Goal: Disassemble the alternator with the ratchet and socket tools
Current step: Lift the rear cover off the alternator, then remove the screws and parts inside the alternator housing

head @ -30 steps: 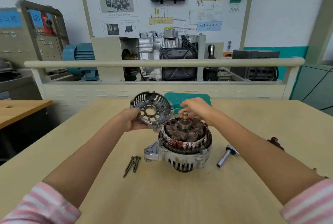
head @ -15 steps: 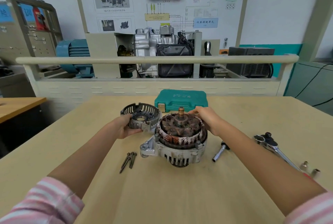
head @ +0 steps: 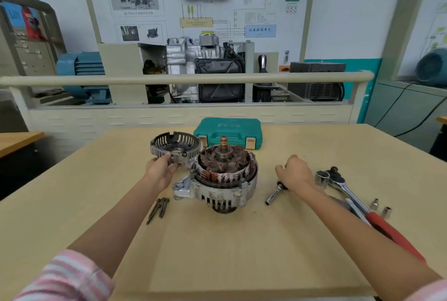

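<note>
Head view: the left hand (head: 161,172) is gripping the removed end cover (head: 175,148) left of the alternator (head: 221,178), parking it aside; the right hand (head: 295,172), loosely curled, is hovering over the extension bar (head: 273,193).

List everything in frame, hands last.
alternator body: 1, silver housing with copper windings, table centre, rotor shaft upright
end cover: 1, grey, left of the alternator, behind it
long bolts: a small bunch, dark, on the table left of the alternator, nearer the camera
socket case: 1, teal, shut, behind the alternator
extension bar: 1, chrome, right of the alternator
ratchet: 1, chrome with red handle, far right
loose sockets: 2, silver, beside the ratchet handle
table: 1, light wood
trainer board: 1, white, against the back wall
left hand: holds the end cover's near rim
right hand: fingers curled, over the extension bar's top end
</note>
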Action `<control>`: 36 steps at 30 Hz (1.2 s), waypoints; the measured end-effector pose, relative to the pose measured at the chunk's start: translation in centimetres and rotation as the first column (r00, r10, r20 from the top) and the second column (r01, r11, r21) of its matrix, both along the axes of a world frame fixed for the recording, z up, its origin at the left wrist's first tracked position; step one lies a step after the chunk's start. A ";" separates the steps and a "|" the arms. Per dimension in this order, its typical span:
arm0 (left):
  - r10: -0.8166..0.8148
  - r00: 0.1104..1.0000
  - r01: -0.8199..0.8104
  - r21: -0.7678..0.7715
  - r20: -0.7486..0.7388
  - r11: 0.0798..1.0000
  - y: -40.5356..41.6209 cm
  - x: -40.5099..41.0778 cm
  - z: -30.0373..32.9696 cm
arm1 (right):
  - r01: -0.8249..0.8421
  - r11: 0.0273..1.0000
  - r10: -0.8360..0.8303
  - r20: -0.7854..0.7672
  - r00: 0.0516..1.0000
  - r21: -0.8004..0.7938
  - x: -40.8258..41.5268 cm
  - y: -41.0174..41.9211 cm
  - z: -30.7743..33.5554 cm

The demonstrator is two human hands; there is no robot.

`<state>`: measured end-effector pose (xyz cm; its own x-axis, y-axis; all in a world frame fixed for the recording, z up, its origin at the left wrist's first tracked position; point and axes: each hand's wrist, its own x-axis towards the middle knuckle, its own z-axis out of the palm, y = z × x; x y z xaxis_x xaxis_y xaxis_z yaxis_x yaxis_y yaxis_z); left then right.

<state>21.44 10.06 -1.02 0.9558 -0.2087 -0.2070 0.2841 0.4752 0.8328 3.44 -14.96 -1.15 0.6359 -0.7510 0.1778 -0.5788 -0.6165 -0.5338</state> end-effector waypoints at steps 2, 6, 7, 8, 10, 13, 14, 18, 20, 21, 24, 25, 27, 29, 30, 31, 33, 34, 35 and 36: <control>0.015 1.000 -0.016 0.038 0.016 0.999 -0.3 0.0 -0.3 | 0.002 0.999 -0.002 -0.006 1.000 -0.039 -0.3 -0.3 -0.2; -0.025 1.000 0.026 0.234 -0.007 0.972 0.0 -1.2 -0.7 | -0.096 0.995 0.089 -0.158 0.983 -0.035 -1.0 -1.3 -0.1; -0.037 0.999 0.037 0.248 -0.007 0.968 0.2 -1.6 -0.7 | -0.129 0.990 0.116 -0.203 0.972 -0.054 -1.2 -1.4 -0.2; -0.050 0.999 0.049 0.244 -0.005 0.968 0.6 -2.0 -0.5 | -0.162 0.984 0.138 -0.247 0.959 -0.077 -1.3 -1.6 -0.2; -0.060 0.998 0.055 0.193 0.016 0.980 1.6 -2.9 0.0 | -0.236 0.971 0.212 -0.310 0.927 -0.041 -1.5 -1.6 -0.4; -0.056 0.984 0.027 0.169 0.167 0.985 2.9 -4.4 1.1 | -0.317 0.947 0.311 -0.346 0.885 0.042 -1.4 -1.7 -0.8; -0.071 0.972 0.025 0.201 0.225 0.979 3.0 -5.1 1.4 | -0.327 0.945 0.312 -0.360 0.879 0.020 -1.4 -1.6 -0.8; -0.217 0.887 0.075 0.336 0.408 0.939 2.4 -8.2 2.3 | -0.299 0.951 0.254 -0.348 0.903 -0.081 -0.9 -0.9 -1.2; -0.326 0.804 0.078 0.455 0.497 0.887 2.0 -9.5 2.3 | -0.290 0.948 0.237 -0.322 0.916 -0.129 -0.8 -0.4 -1.5; -0.387 0.752 0.067 0.523 0.533 0.850 1.9 -10.0 2.1 | -0.298 0.944 0.246 -0.300 0.922 -0.140 -0.8 -0.3 -1.8; -0.489 0.657 0.040 0.621 0.574 0.783 1.9 -11.0 1.9 | -0.301 0.942 0.265 -0.221 0.939 -0.150 -1.3 -0.4 -2.1; -0.504 0.645 0.032 0.638 0.575 0.770 1.9 -11.1 2.0 | -0.288 0.940 0.248 -0.210 0.946 -0.184 -1.5 -0.5 -2.3; -0.517 0.635 0.014 0.660 0.574 0.751 1.9 -11.3 2.0 | -0.244 0.927 0.188 -0.208 0.960 -0.287 -1.8 -0.4 -2.6; -0.508 0.630 -0.011 0.661 0.587 0.750 1.7 -11.6 1.8 | -0.194 0.915 0.129 -0.199 0.971 -0.354 -1.8 -0.1 -2.9; -0.499 0.631 -0.023 0.658 0.594 0.753 1.6 -11.8 1.6 | -0.177 0.913 0.112 -0.191 0.975 -0.368 -1.7 0.0 -2.9; -0.488 0.628 -0.040 0.652 0.606 0.757 1.5 -12.0 1.4 | -0.167 0.914 0.105 -0.181 0.978 -0.370 -1.7 0.1 -3.0; -0.466 0.616 -0.092 0.646 0.635 0.758 1.4 -12.5 1.2 | -0.165 0.917 0.114 -0.159 0.981 -0.363 -1.5 0.1 -3.1; -0.458 0.614 -0.109 0.644 0.643 0.758 1.5 -12.6 1.1 | -0.177 0.917 0.129 -0.154 0.980 -0.357 -1.5 0.1 -3.2; -0.452 0.616 -0.111 0.640 0.645 0.760 1.5 -12.8 1.1 | -0.193 0.918 0.148 -0.150 0.977 -0.347 -1.4 0.0 -3.1; -0.450 0.622 -0.104 0.637 0.641 0.764 1.5 -12.9 1.1 | -0.203 0.923 0.166 -0.139 0.976 -0.328 -1.4 -0.1 -3.0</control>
